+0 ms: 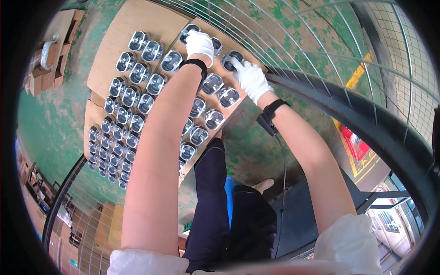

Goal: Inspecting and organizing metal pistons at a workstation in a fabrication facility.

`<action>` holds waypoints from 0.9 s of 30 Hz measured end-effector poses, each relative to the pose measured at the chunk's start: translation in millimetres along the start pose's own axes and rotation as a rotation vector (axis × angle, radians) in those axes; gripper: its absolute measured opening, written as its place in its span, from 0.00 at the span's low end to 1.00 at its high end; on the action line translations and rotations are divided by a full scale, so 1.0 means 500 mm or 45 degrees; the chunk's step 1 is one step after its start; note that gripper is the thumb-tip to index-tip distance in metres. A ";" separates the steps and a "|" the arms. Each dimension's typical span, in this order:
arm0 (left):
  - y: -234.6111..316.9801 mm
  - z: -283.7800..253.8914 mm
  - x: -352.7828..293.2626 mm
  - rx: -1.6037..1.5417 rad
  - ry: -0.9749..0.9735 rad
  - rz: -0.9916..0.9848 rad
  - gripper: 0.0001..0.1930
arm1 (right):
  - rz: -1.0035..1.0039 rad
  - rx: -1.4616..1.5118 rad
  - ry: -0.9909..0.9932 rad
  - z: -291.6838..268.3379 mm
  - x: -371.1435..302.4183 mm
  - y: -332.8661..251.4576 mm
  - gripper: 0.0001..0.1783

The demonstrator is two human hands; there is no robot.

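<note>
Bright light glints off the metal parts; fisheye bends the dark rail; pale lower strip blurred

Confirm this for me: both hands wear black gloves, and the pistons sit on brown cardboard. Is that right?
Not quite: the gloves on the left hand and right hand are white, not black, as the head view shows. The pistons do sit on brown cardboard.

Brown cardboard sheets carry many shiny metal pistons — set in rows.
</note>
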State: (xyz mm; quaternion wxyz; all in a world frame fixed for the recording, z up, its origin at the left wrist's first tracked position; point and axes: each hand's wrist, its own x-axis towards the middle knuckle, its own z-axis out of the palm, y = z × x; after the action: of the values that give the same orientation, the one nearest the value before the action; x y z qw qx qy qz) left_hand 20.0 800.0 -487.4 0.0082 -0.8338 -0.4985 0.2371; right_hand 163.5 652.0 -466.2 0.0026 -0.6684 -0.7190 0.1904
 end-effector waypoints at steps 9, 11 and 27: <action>0.014 -0.078 -0.382 -1.031 -0.089 -0.026 0.19 | 0.262 0.259 -0.090 -0.149 -0.483 -0.168 0.17; 0.041 -0.140 -0.525 -0.524 0.090 0.327 0.10 | 0.403 0.258 -0.248 -0.185 -0.612 -0.204 0.17; 0.597 -0.779 -1.311 -0.504 -0.468 1.958 0.16 | 1.778 0.592 1.125 -0.647 -1.629 -0.310 0.20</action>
State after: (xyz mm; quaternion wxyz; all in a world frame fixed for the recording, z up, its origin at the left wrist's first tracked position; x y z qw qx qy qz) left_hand 168.1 189.1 37.4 -0.3861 -0.8768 0.1871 0.2169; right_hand 185.0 -49.4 81.1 0.3015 -0.9532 -0.0187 0.0132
